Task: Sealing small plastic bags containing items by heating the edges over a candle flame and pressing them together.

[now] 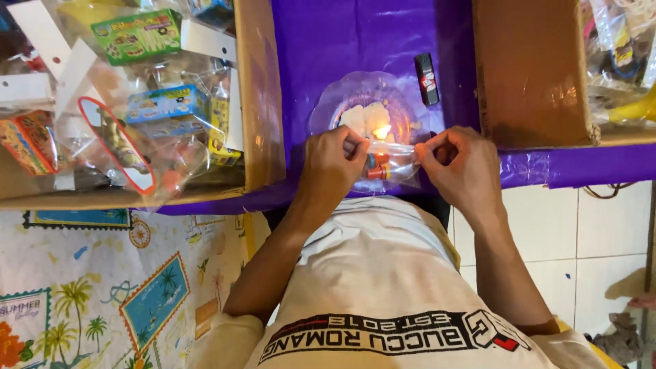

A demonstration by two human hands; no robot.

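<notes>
Pinching bag (389,166) edges — both hands (336,162) — boxes flanking.

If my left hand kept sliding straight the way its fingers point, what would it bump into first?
The left hand points right along the small clear bag it pinches, so it would likely meet the right hand holding the bag's other end, though depth is unclear.

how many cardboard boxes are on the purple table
2. One cardboard box sits at the left, full of bagged toys; the other is at the right. Both run past the frame edge, so more may be hidden.
</notes>
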